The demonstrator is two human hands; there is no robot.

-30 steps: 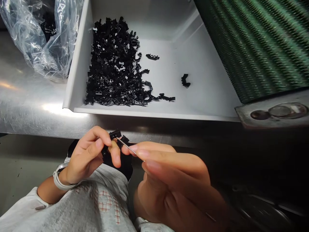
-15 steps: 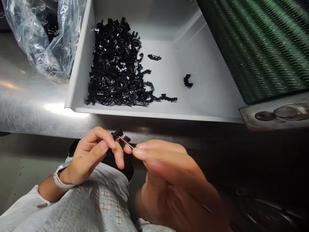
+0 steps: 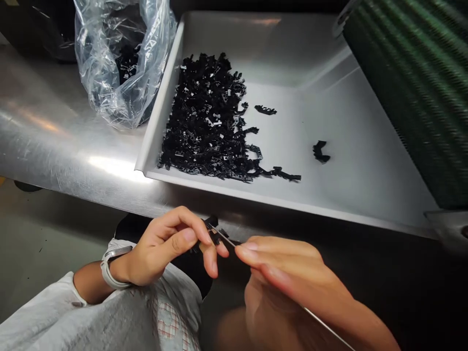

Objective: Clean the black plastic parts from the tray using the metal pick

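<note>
My left hand (image 3: pixel 179 243) is closed around a small black plastic part (image 3: pixel 212 223), partly hidden by its fingers. Between the fingertips of my right hand (image 3: pixel 292 273) is a thin metal rod (image 3: pixel 225 238), perhaps a pick. Its tip meets the black part, and its far end slants out at the bottom right. Both hands are in front of the grey tray (image 3: pixel 226 192), below its near wall. A heap of similar black parts (image 3: pixel 208 122) fills the left side of the tray.
Two loose black parts (image 3: pixel 265 110) lie apart in the tray. A clear plastic bag (image 3: pixel 98 92) with black parts stands at the left on the steel table (image 3: pixel 47 141). A green ridged panel (image 3: pixel 413 92) overhangs the tray's right side.
The view has shifted, so tray, bag and hands appear farther right and lower. Both hands keep their grips, with the rod still at the black part. More of the rod's rear end shows.
</note>
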